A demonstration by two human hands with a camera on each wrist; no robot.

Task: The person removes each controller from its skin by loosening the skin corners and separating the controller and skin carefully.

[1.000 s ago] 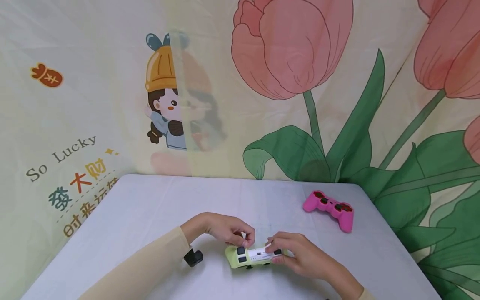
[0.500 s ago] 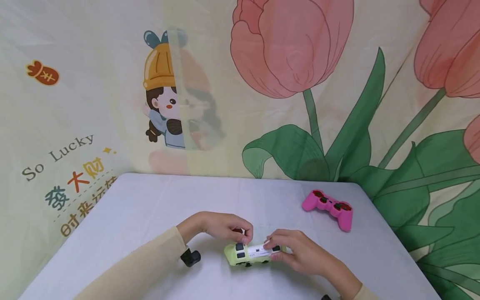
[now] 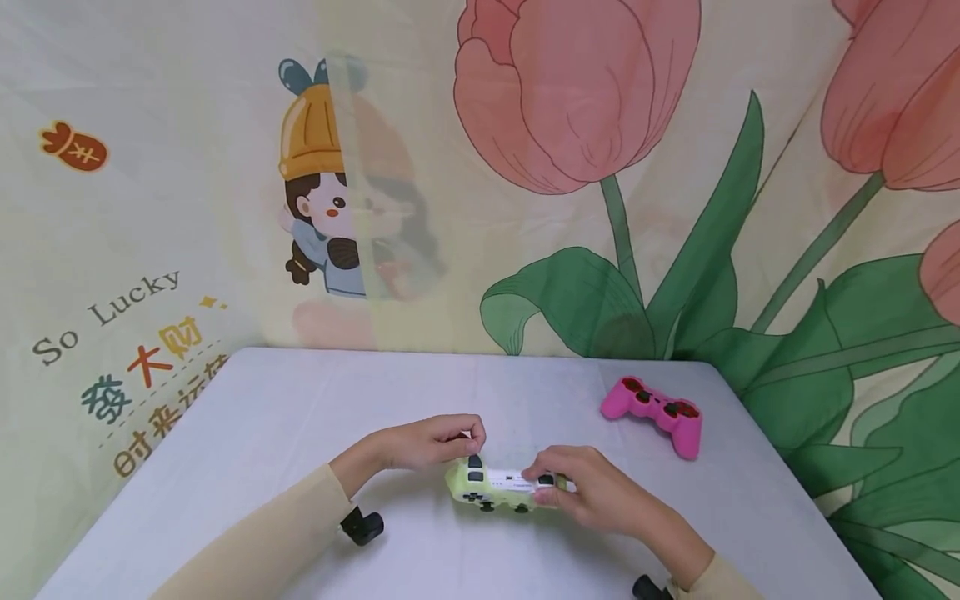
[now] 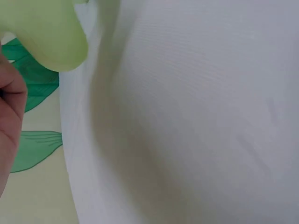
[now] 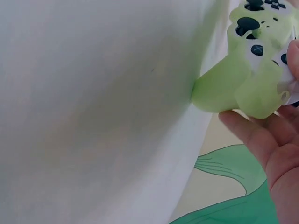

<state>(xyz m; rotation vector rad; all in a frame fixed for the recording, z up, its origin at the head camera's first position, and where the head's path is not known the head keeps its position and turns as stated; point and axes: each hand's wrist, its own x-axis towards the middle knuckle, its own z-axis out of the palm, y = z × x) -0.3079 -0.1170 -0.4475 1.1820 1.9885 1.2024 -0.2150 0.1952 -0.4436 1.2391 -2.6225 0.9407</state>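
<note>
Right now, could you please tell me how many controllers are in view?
2: the green one in the right hand, the pink one farther back on the table.

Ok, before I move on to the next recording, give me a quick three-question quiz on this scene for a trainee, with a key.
1. Multiple choice: what colour is the untouched controller on the table?
A. Blue
B. Pink
C. Orange

2. True or false: the right grip holds the pale-green controller.

3. Short answer: which of those two controllers is nearer the head camera?

Key:
1. B
2. True
3. The pale-green controller
</note>
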